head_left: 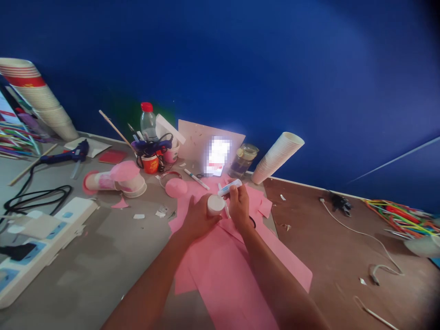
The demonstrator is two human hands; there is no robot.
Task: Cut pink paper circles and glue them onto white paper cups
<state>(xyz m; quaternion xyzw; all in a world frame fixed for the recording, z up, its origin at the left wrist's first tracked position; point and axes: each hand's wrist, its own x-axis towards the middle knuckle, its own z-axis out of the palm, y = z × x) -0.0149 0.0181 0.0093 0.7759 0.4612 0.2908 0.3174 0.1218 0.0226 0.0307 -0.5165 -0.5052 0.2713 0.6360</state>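
Observation:
My left hand (196, 221) is wrapped round a small white paper cup (216, 205), whose round flat end faces up. In my right hand (239, 207) is a white glue bottle (230, 187) with blue print, tilted so its tip points down at the cup's near-right rim. I cannot tell whether the tip touches the cup. Both hands are above overlapping sheets of pink paper (230, 270). A marker (196, 179) lies just beyond them, beside a cut pink paper oval (176, 188).
A blurred bright screen (217, 156) stands behind the hands, with a glass jar (243, 160) and leaning cup stack (277, 156) to its right. Left are joined paper cups (118, 179), a glue gun (65, 153) and a power strip (51, 247). A white cable (357, 231) lies right.

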